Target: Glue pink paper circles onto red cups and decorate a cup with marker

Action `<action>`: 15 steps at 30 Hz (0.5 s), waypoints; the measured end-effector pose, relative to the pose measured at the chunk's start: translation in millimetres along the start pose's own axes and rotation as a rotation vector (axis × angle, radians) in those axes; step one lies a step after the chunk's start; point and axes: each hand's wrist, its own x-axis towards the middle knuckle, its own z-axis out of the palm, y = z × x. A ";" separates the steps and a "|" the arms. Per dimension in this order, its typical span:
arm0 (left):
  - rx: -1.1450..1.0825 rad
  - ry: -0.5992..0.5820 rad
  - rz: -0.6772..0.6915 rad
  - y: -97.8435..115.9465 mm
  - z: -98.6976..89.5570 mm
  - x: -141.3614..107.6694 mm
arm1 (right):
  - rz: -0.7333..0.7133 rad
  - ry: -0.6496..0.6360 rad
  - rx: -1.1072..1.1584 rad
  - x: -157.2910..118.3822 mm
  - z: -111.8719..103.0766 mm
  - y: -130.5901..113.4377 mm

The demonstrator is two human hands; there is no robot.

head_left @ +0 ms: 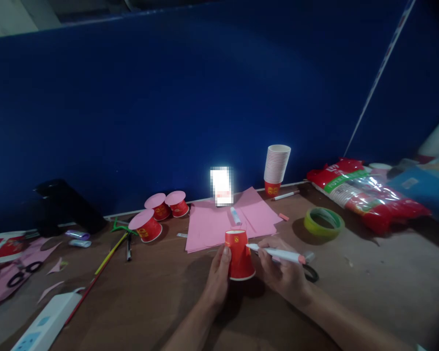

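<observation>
My left hand (218,276) grips the left side of a red paper cup (242,258), which is upside down with its wide rim toward the table. Between the fingers of my right hand (283,270) is a white marker (278,252) with a reddish end. The marker's tip points at the cup's upper right side; whether it touches cannot be made out. Under my right hand a black scissor-like handle (310,273) shows in part. Just behind the cup, a glue stick (235,216) lies on pink paper sheets (208,229).
Red cups topped with pink discs (146,225) stand left of the paper. Behind are a lit phone-like screen (222,187) and stacked cups (277,165). Right are green-yellow tape (324,223) and a red cup package (366,192). Left are scissors (24,274) and a power strip (47,321).
</observation>
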 end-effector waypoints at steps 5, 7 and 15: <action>0.042 -0.006 0.015 2.2 -0.9 0.0 | 0.011 0.009 0.016 3.5 -1.3 -1.6; 0.041 0.005 0.010 2.8 -0.4 0.1 | 0.006 0.018 0.018 4.9 -1.9 -2.0; 0.048 0.013 0.015 -3.8 -3.7 1.1 | 0.026 -0.004 0.027 2.6 -1.1 -1.4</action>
